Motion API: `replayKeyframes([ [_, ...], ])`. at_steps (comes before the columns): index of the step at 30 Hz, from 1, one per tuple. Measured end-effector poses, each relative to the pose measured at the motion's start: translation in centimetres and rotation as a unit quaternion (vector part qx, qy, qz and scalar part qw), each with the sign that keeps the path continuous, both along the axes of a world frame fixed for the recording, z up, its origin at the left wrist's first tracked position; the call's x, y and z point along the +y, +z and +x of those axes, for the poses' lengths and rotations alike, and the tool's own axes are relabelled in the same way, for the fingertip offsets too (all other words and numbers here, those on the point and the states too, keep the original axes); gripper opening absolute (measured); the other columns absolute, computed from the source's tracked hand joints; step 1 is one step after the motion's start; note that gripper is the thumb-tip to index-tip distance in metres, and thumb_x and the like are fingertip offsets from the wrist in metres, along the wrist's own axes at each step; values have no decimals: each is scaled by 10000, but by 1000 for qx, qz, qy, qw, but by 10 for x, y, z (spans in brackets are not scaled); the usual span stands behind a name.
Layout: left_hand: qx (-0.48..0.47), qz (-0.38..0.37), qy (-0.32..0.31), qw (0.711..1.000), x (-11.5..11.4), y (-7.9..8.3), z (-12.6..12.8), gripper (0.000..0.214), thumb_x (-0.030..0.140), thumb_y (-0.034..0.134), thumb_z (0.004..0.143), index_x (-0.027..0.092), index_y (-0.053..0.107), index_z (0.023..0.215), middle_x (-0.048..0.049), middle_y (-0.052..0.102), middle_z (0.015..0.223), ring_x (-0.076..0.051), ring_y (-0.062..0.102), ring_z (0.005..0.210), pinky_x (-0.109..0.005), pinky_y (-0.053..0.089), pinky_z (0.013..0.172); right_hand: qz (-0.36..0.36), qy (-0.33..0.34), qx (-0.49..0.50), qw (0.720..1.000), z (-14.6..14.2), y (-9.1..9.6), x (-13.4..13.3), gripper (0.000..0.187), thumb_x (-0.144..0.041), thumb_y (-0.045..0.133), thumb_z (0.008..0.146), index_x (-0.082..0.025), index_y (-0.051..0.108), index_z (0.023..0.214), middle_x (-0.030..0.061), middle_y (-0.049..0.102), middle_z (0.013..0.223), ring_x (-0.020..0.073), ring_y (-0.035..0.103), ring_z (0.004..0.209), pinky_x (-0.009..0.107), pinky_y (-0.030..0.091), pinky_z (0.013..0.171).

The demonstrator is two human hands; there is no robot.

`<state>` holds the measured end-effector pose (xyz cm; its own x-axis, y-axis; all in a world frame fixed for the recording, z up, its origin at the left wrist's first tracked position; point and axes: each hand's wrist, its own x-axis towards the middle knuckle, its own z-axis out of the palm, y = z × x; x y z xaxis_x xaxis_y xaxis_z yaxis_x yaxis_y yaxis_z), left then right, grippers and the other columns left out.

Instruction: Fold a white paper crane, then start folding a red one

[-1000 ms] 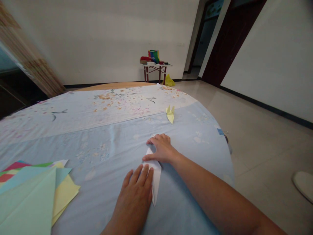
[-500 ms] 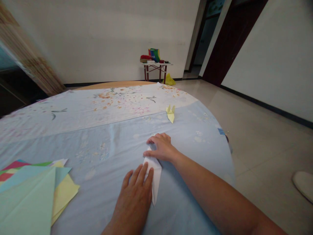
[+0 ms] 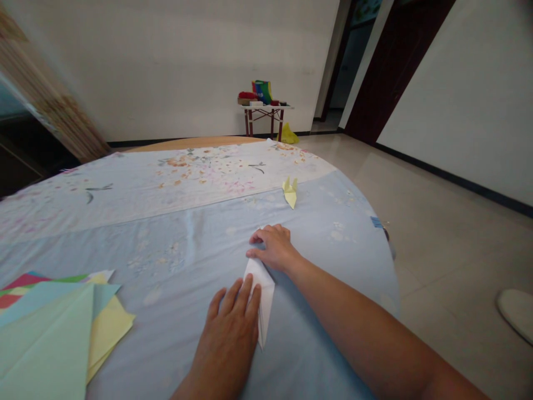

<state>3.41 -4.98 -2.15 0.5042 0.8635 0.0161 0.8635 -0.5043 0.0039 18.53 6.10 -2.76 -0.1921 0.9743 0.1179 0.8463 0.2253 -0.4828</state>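
White wall (image 3: 175,72) fills the background and meets the pale tiled floor (image 3: 437,239) along a dark skirting strip. On the right side, a dark red door (image 3: 397,72) is set in the wall; on the far left, a patterned curtain (image 3: 50,83) hangs.

Round bench (image 3: 195,143): its wooden far edge is exposed. Floral cloth (image 3: 200,244) covers the rest, white at the far part and light blue at the near part.

Stand (image 3: 282,119): positioned against the wall beyond the bench, carrying a multicoloured bag (image 3: 263,90) and small items. A yellow bag (image 3: 289,135) lies on the floor beside it.

Paper stack (image 3: 54,344): at the near left of the bench, pale green sheet uppermost, well apart from the hands.

Left hand (image 3: 229,336): palm down, fingers extended and slightly spread, resting on the left side of the white paper.

Right hand (image 3: 275,247): fingers curled, thumb and forefinger apart, thumb at the far tip of the white paper. Thumb contact cannot be confirmed.

White paper (image 3: 266,289): folded into a narrow kite shape, flat on the blue cloth, one point towards the wearer.

Yellow paper (image 3: 290,195): folded, two points at its far end, located beyond the right hand and apart from it.
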Motion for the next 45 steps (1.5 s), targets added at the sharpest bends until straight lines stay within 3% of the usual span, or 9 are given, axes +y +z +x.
replayKeyframes([
  [5,2,-13,4,1000,0,2,0,438,153,378,829,224,501,1243,-57,426,1366,-242,419,1228,-450,339,987,1,-33,7,999,2,-2,6,124,-360,588,769,-267,643,831,-4,623,861,189,460,905,339,256,816],
  [10,-5,-29,10,1000,1,5,2,433,170,378,835,218,492,1250,-66,420,1371,-241,409,1236,-451,333,992,33,-33,40,998,6,6,2,210,-385,480,848,-242,634,843,0,640,840,179,464,874,320,271,794],
  [14,-30,-32,-5,999,2,15,-3,416,197,399,833,224,500,1235,-79,424,1374,-237,441,1206,-440,351,977,29,22,24,999,6,11,-7,359,-567,590,712,-217,623,782,20,611,852,195,444,904,318,269,785],
  [17,-61,-18,-1,998,4,27,-11,396,247,392,848,197,498,1226,-99,428,1368,-211,496,1138,-375,408,922,1,53,-8,999,5,9,-9,404,-597,634,645,-216,617,776,29,587,871,208,427,939,318,268,774],
  [20,-58,-13,44,997,6,36,-17,346,290,367,869,177,569,1126,-98,598,1156,-220,560,1009,-390,427,869,-3,61,-22,998,6,7,-9,394,-571,659,633,-219,608,801,26,574,887,208,422,943,317,265,772],
  [22,-44,-24,48,998,7,38,-16,333,292,364,873,176,593,1085,-87,630,1063,-220,573,936,-394,433,838,0,62,-23,998,6,6,-8,386,-556,672,628,-219,602,803,22,569,883,205,423,935,316,264,770],
  [33,-5,-38,44,998,-5,28,-5,323,255,404,857,156,587,1104,-104,606,1065,-238,543,938,-405,434,821,-3,59,-21,998,4,6,-9,355,-537,665,651,-223,590,801,20,555,880,206,409,935,323,257,770],
  [39,-115,-86,71,987,8,29,-18,318,311,358,878,197,566,1090,-60,599,1007,-190,555,943,-337,440,838,-6,61,-23,998,5,7,-8,352,-529,669,651,-222,589,804,23,556,888,208,413,929,327,260,768],
  [45,-173,-88,92,977,19,23,-23,274,361,392,854,223,614,939,-37,603,904,-193,581,856,-329,452,770,2,67,-26,997,5,7,-9,354,-525,665,658,-214,589,810,27,550,890,208,407,937,326,261,778],
])
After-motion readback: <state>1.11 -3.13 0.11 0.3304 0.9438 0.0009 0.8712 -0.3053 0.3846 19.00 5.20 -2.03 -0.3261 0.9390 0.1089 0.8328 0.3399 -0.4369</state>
